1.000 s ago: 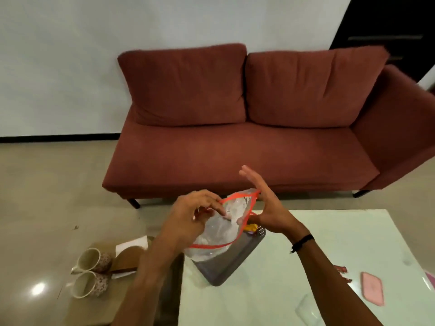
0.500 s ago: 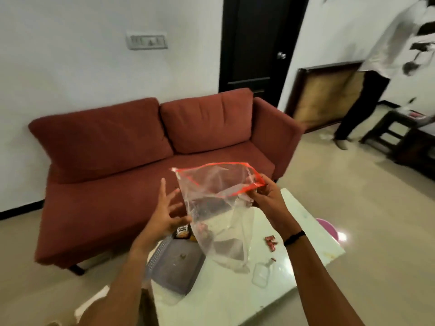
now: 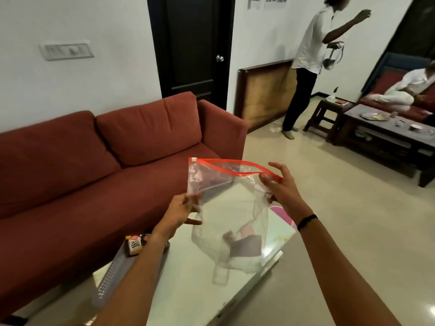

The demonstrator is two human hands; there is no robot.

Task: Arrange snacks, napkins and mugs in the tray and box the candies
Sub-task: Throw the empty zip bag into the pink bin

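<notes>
A red sofa (image 3: 106, 165) was seen to the left of and beyond the fingers, with a dark door (image 3: 190, 48) behind it. Far to the right of the fingers, a standing person (image 3: 308, 55) and a dark low table (image 3: 386, 137) were seen across the floor (image 3: 341, 220).

Below the fingers a pale glossy table (image 3: 188, 290) was spread. A clear zip bag (image 3: 226, 208) was held in the air above it, its long axis roughly upright, the red-edged mouth pointing up and away and the bottom hanging down toward the table. The mouth was partly parted. Dark and pinkish shapes were seen through the lower part of the bag, too blurred to be told apart.

The left edge of the bag was pinched by the closed fingers of the left hand (image 3: 181, 208), below its top left corner. The right end of the red strip was gripped by the right hand (image 3: 280, 187), thumb against the plastic, the other fingers spread behind it.

Below and left of the left fingers, a grey perforated tray (image 3: 110, 278) lay on the table, partly hidden by the left forearm. A small snack packet (image 3: 134, 245) lay at its far end. A small clear container (image 3: 220, 276) stood on the table under the bag's bottom.
</notes>
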